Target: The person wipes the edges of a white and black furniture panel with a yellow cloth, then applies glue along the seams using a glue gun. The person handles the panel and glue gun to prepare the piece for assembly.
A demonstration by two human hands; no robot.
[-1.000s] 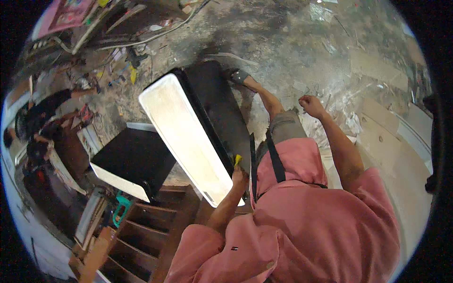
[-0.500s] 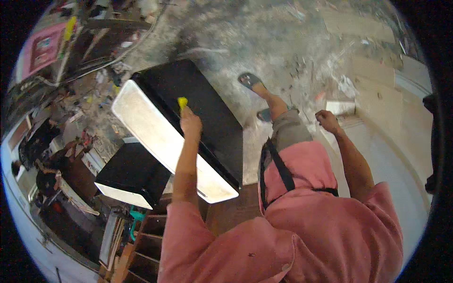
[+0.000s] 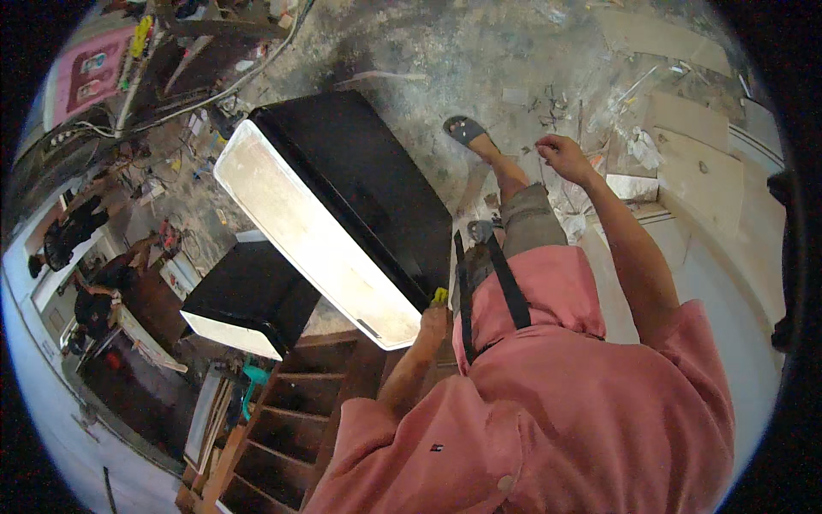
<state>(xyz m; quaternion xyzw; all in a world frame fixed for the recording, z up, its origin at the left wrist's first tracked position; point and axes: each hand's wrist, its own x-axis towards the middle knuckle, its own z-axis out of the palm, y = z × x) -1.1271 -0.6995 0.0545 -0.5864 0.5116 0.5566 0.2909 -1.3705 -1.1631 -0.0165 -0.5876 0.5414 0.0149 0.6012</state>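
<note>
My left hand (image 3: 434, 322) is closed around a small bright yellow thing (image 3: 440, 295), whose kind I cannot make out. It is by the near right corner of a large black box-shaped piece (image 3: 360, 180) with a long, pale, shiny face (image 3: 312, 240). My fingers partly cover the yellow thing. Out to the right, my right hand (image 3: 562, 159) hangs in the air above the floor with its fingers curled in; nothing shows in it.
A smaller black box (image 3: 244, 295) with a pale front stands left of the large one. Brown wooden shelving (image 3: 278, 428) is at lower left. A person (image 3: 81, 227) is at the far left. Cardboard sheets (image 3: 698, 163) lie at right, and scraps litter the concrete floor (image 3: 479, 60).
My left hand has moved from the middle of the large box's black side toward its near right corner, still with the yellow thing. My right hand has swung forward and slightly left.
</note>
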